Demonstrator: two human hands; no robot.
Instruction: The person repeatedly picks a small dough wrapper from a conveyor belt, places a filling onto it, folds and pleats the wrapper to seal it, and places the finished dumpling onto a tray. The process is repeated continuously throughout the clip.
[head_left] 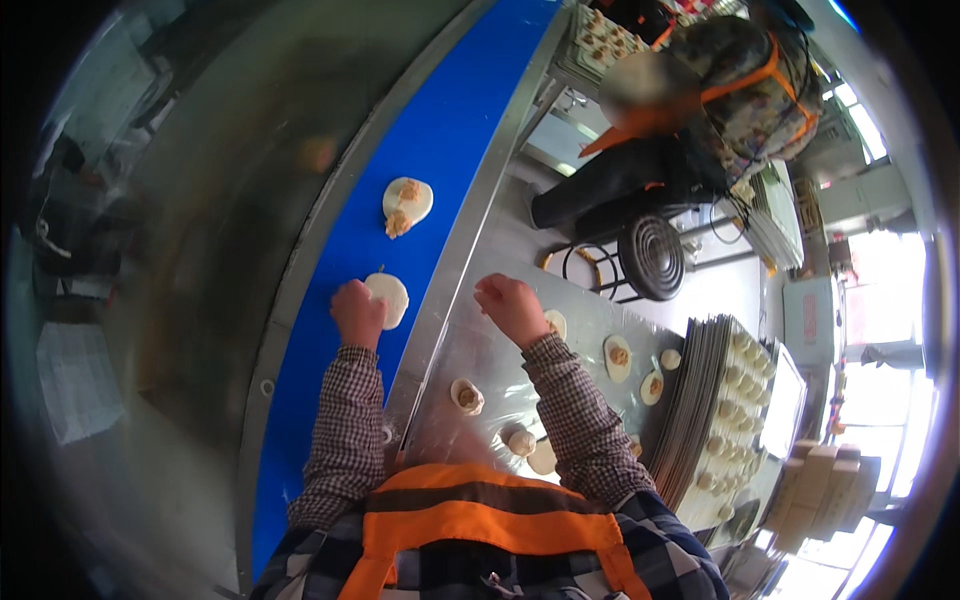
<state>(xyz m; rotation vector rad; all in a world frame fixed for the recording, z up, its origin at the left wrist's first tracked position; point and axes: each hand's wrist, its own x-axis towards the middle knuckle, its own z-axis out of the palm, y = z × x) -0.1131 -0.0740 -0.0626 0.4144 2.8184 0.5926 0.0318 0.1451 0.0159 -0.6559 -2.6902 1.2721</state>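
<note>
My left hand is over the blue conveyor belt, its fingers closed at the left edge of a flat round dough wrapper. Farther up the belt lies another dough wrapper with brown filling, part of which spills past its near edge. Over the steel table on the right, my right hand is held with its fingers curled together; whatever they may hold is hidden. Below it on the table sit a partly gathered filled wrapper and a rounded dough piece.
Filled wrappers lie right of my right forearm. Beyond them stand stacked trays, the top tray bearing rows of dough pieces. A round black stool and another person are at the far right. Cardboard boxes stand at the right.
</note>
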